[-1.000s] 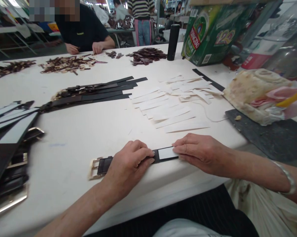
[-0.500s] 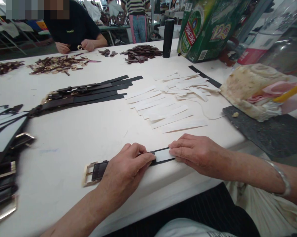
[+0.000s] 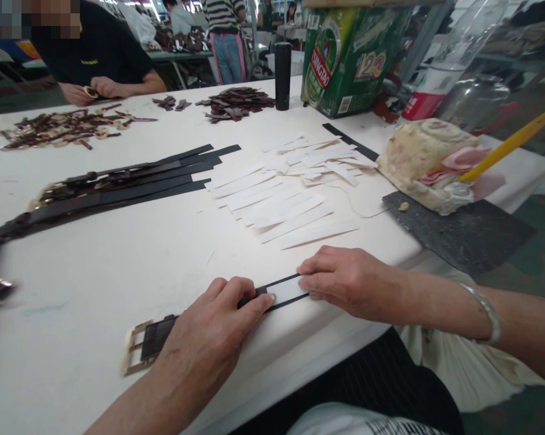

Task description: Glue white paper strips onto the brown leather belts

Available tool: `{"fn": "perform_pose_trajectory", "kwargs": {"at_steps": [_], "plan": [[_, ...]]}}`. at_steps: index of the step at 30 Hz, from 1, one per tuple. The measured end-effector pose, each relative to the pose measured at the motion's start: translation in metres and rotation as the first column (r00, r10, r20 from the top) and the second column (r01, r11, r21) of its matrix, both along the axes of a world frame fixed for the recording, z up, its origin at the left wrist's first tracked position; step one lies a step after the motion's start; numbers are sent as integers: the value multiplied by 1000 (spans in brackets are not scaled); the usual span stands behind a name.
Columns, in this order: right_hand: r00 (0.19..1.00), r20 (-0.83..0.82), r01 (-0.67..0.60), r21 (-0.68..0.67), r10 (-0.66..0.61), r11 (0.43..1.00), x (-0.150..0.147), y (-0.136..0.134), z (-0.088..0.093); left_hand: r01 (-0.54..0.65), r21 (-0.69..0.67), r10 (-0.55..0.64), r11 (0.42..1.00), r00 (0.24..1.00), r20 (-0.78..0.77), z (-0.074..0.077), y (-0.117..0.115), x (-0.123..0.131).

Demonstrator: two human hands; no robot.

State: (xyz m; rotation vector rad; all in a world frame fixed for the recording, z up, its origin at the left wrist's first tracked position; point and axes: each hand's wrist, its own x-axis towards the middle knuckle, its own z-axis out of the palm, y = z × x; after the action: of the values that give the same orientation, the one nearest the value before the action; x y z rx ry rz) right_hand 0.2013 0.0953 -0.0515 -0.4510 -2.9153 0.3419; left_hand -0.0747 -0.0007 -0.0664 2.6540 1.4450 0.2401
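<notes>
A dark belt (image 3: 159,336) with a gold-toned buckle (image 3: 136,350) lies along the table's front edge. My left hand (image 3: 220,329) is closed on it just past the buckle, its thumb at the near end of a white strip (image 3: 284,292) lying on the belt's black strap. My right hand (image 3: 351,281), fingers pressed together, grips the strap farther right; its fingertips cover the strip's other end. Beyond my hands, several loose white paper-like strips (image 3: 290,211) are spread on the table. To their left lies a bundle of dark belts (image 3: 141,181).
Dark pieces (image 3: 240,104) and gold-and-brown loops (image 3: 68,128) are heaped farther back. A black cylinder (image 3: 282,75) and a green box (image 3: 351,66) stand behind. At right are a cloth-like bundle with a yellow handle (image 3: 510,145) and a dark board (image 3: 458,232). A co-worker (image 3: 100,54) sits opposite.
My view has swung right, so most things appear farther left. Both hands keep their hold on the belt, and the white strip stays between them.
</notes>
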Motion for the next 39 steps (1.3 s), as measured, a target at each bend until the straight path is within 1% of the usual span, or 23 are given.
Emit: {"fn": "perform_pose_trajectory", "kwargs": {"at_steps": [8,15,20,25,28,30,33,35,37,38,39], "plan": [[991,-94,90,-47,-94,995,31,8,-2,-25,-2,25,1000,1000,5,-2,1,-1],[982,-138,117,-99,-130,988,47,14,-5,-21,27,20,999,999,31,-8,2,-4],[980,-127,134,-136,-152,982,51,16,-4,-21,22,21,1000,1000,14,-9,1,-6],[979,-111,153,-134,-168,979,53,15,-3,6,25,-7,1000,1000,13,-7,3,-6],[976,-104,178,-127,-191,976,60,14,-3,-7,9,7,1000,1000,5,-9,3,-7],[970,-108,204,-119,-217,972,71,15,-5,-14,-4,14,1000,1000,13,-10,2,-8],[952,-123,275,-67,-282,959,89,13,-10,-16,6,15,1000,1000,24,-10,1,-7],[924,-146,361,17,-355,933,95,6,-11,-19,34,18,999,999,27,-9,2,-6],[884,-222,446,137,-411,884,85,-7,-13,-20,74,18,997,999,36,-9,3,-4],[869,-281,465,187,-406,865,74,-16,-14,-23,94,20,995,999,40,-8,3,-3],[864,-340,458,220,-372,861,59,-26,-15,-31,107,27,994,999,40,-8,3,-2]]}}
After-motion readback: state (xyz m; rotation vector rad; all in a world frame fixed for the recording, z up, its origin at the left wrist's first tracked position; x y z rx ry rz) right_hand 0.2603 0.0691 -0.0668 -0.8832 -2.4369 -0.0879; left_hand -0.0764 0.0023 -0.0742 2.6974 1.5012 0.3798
